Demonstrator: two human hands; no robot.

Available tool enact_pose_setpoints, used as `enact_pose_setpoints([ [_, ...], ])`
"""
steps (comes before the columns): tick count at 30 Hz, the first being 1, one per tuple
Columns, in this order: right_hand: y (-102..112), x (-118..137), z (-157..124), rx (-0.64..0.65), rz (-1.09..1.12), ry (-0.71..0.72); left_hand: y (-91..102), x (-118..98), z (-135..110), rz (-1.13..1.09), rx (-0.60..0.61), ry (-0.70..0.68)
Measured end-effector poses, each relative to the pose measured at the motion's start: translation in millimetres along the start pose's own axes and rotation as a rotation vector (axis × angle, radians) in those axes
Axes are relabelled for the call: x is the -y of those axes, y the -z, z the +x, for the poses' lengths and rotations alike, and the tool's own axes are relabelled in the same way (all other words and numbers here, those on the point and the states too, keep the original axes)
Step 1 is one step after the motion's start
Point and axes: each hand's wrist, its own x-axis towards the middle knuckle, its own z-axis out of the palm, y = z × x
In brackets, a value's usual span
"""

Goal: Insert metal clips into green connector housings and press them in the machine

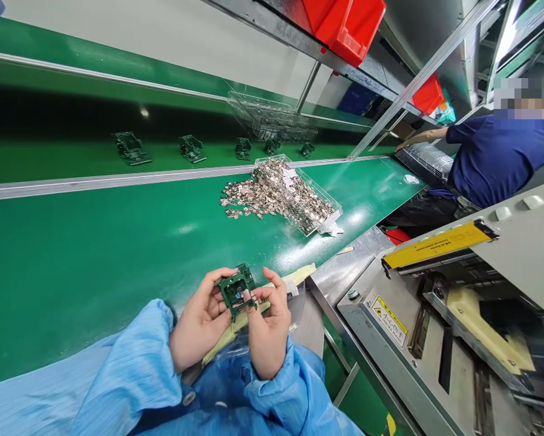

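Note:
Close in front of my body, my left hand [201, 324] is closed around one side of a small dark green plastic frame [230, 295] with openings and thin tabs. My right hand [270, 330] meets the other side, its thumb pressed on the frame and its index finger raised off it. Whether a tiny piece sits under that thumb is hidden. Farther out on the green worktop [117, 254], small shiny metal pieces [262, 197] spill from a tilted clear plastic tray [319, 209].
Several similar green frames [191, 149] stand in a row on the belt behind a metal rail [94, 184]. Stacked clear trays [272, 118] lie beyond. At right is a grey machine [380, 339] with a yellow bar. A co-worker in blue [494, 157] sits farther off; red bins [344, 27] hang overhead.

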Motion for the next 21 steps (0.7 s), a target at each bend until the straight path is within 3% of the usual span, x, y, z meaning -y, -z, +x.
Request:
enact_pose_setpoints([
  [14, -2.6, -8.8, -3.7, -0.006, -0.079, 0.103, 3.0, 4.4, -4.5, 0.109, 0.06, -0.072],
  [21, -2.0, -8.5, -4.6, 0.067, 0.208, -0.056, 0.9, 1.4, -4.1, 0.138, 0.036, -0.069],
])
